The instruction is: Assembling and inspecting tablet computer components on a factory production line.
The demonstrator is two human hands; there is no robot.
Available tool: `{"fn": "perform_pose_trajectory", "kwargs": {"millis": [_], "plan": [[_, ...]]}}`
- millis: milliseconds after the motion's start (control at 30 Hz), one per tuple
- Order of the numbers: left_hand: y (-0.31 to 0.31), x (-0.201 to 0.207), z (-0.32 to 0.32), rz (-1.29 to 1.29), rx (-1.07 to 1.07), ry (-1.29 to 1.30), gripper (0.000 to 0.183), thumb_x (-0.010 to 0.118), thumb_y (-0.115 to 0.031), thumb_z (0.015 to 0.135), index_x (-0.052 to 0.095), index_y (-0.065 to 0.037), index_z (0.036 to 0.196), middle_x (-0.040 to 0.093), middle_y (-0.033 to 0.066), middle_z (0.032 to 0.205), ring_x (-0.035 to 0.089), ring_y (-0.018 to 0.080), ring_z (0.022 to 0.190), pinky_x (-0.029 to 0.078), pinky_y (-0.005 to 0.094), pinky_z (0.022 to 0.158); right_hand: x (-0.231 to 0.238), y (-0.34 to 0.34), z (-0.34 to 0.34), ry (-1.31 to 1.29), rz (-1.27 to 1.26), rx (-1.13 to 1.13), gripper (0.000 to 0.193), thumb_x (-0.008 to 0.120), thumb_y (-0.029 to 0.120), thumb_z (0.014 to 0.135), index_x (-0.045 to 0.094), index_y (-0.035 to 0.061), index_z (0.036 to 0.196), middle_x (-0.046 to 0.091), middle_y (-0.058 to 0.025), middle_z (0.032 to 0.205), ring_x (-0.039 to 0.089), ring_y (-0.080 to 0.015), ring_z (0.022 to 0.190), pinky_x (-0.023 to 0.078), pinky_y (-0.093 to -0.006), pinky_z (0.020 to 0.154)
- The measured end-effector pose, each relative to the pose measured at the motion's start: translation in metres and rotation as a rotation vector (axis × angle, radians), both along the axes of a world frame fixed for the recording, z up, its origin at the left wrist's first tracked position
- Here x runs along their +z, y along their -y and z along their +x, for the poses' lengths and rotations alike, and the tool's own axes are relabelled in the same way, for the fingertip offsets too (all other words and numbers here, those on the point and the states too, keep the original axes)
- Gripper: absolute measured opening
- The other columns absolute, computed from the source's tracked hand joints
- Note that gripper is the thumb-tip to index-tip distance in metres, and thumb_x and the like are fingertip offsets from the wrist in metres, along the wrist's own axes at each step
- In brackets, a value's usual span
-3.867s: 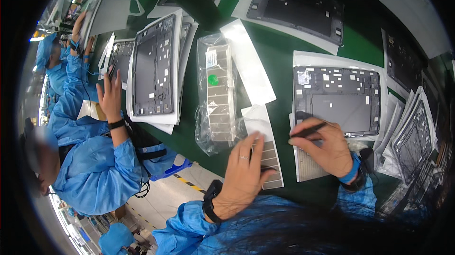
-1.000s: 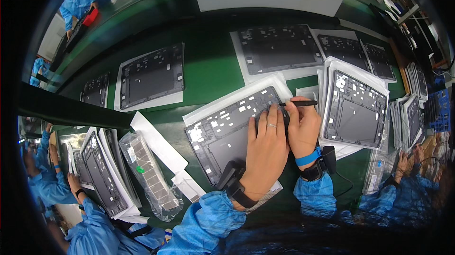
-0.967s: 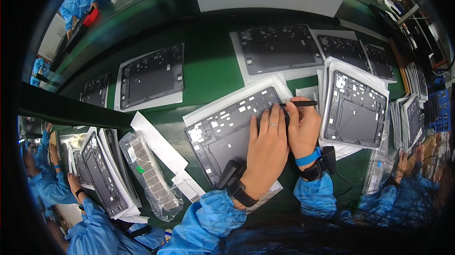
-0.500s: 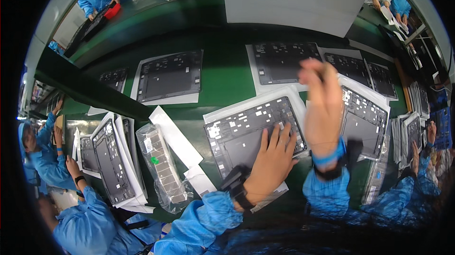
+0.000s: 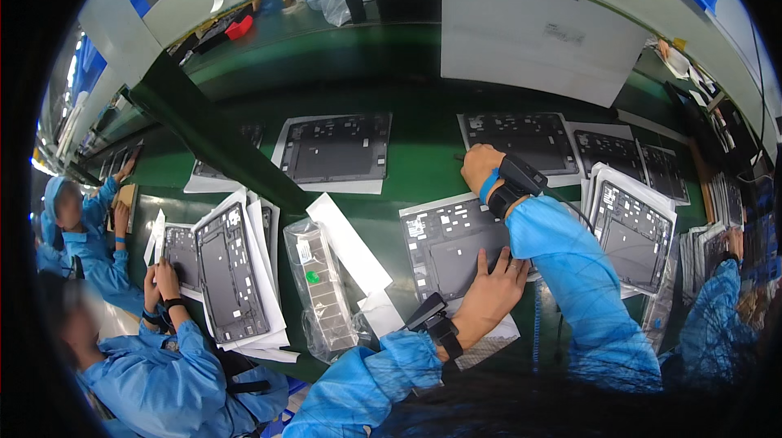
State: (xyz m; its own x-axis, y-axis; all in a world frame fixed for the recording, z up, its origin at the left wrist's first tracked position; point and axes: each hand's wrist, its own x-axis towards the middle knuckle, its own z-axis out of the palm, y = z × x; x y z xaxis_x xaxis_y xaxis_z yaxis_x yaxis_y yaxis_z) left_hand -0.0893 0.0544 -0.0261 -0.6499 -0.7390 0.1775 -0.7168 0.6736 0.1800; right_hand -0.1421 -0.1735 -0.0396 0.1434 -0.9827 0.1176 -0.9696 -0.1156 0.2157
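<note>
A dark grey tablet back housing (image 5: 453, 255) with small white and black patches lies on a white sheet in front of me. My left hand (image 5: 494, 285) rests on its lower right part, fingers stretched out and spread. Beyond its far edge, my right hand (image 5: 482, 163) is low over the table, beside the near left corner of another dark housing (image 5: 521, 133). Its fingers are curled together, and what they hold, if anything, is hidden. My right sleeve covers the right side of the nearer housing.
More housings lie on white sheets at the back, such as one at back left (image 5: 338, 149). A housing tops the stack (image 5: 627, 230) on the right. Left are a plastic-wrapped strip pack (image 5: 326, 295), white paper strips (image 5: 350, 243) and a co-worker (image 5: 175, 373) beside another stack.
My right hand has swung forward and left, from above the gap by the right stack to the far housing's corner. My left hand stays flat on the nearer housing. The view has tilted up.
</note>
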Motion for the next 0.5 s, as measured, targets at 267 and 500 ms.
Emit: {"fn": "perform_pose_trajectory", "kwargs": {"millis": [267, 500], "plan": [[0.106, -0.015, 0.021, -0.058, 0.073, -0.001, 0.041, 0.057, -0.014, 0.098, 0.067, -0.006, 0.137, 0.058, 0.0114, 0.151, 0.055, 0.0326, 0.141, 0.046, 0.0692, 0.109, 0.141, 0.019, -0.090, 0.381, 0.129, 0.316, 0.030, 0.061, 0.022, 0.093, 0.069, -0.0063, 0.100, 0.070, -0.0295, 0.093, 0.070, -0.0484, 0.091, 0.056, -0.0533, 0.079], [0.203, -0.009, 0.061, -0.034, -0.032, -0.109, 0.044, 0.057, -0.008, 0.096, 0.067, -0.012, 0.139, 0.059, 0.0127, 0.151, 0.056, 0.0328, 0.140, 0.047, 0.0578, 0.115, 0.183, -0.031, -0.148, 0.589, 0.070, 0.376, 0.030, 0.058, 0.021, 0.100, 0.060, -0.0084, 0.109, 0.063, -0.0336, 0.094, 0.061, -0.0513, 0.089, 0.051, -0.0486, 0.084]]}}
